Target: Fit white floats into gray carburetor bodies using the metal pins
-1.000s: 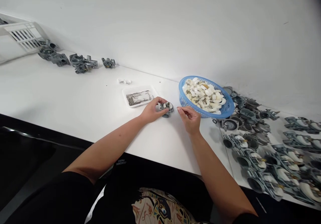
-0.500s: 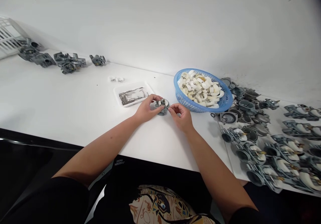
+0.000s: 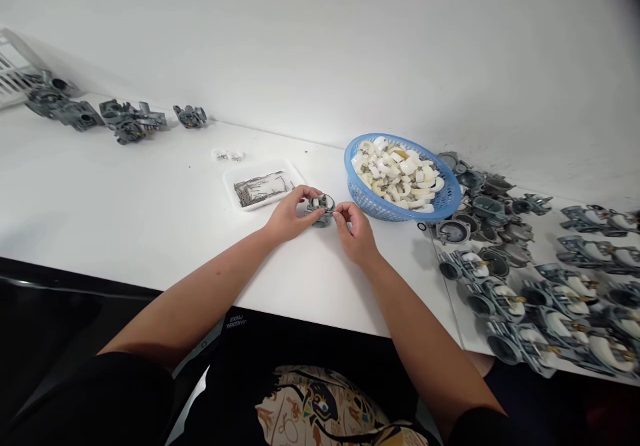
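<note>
The fingers of the right hand (image 3: 356,235) press together beside a small metal part (image 3: 321,204) — whether they pinch anything, I cannot tell. Those of the left hand (image 3: 289,217) grip that part at the white surface (image 3: 295,266), between tray (image 3: 229,183) and basket (image 3: 371,204). Best, I judge: brace it firmly, work lightly.

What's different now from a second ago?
The right hand moved left, bringing its pinched fingertips from apart to the edge of the metal part. Nothing was visibly let go. The left hand still holds that part; the blue basket and white tray stayed put.
</note>
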The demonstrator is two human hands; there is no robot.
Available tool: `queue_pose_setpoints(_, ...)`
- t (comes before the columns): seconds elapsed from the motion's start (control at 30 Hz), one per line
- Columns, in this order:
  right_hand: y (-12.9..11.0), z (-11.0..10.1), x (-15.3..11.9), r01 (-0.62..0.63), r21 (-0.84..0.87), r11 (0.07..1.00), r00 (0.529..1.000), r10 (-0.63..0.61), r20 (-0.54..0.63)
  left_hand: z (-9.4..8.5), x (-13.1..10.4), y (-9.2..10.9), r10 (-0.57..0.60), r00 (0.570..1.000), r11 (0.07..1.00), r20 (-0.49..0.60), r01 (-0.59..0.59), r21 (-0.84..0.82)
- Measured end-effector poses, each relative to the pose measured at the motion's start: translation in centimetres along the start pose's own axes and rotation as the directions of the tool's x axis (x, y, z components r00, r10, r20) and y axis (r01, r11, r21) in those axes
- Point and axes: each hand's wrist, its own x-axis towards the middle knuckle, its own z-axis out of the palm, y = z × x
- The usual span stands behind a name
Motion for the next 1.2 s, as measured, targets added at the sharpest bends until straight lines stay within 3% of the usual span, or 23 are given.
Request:
queue_pose_setpoints(0.23, 0.1, 0.59, 0.22, -0.055, 0.054, 0.997, 0.994, 0.06, -0.087, 0.03, -0.02, -0.2, 0.024, 1.0, 1.0, -0.015, -0.024, 0.005)
queue_pose_setpoints(0.63, 0.71, 0.36, 0.29, -0.128, 0.119, 0.985, 0.988, 0.137, -0.076, 0.06, -0.03, -0.29, 0.027, 1.0, 1.0, -0.008, -0.027, 0.001)
queue_pose_setpoints(0.93, 0.61, 0.23, 0.17, -0.121, 0.124, 0.985, 0.991, 0.128, -0.047, 0.01, -0.03, -0.4, 0.027, 1.0, 1.0, 0.005, -0.026, -0.006)
queue_pose_setpoints(1.2, 0.25, 0.33, 0.31, -0.061, 0.087, 0.994, 0.993, 0.069, -0.092, -0.34, 0.01, -0.38, 0.005, 0.999, 1.0, 0.035, -0.005, 0.001)
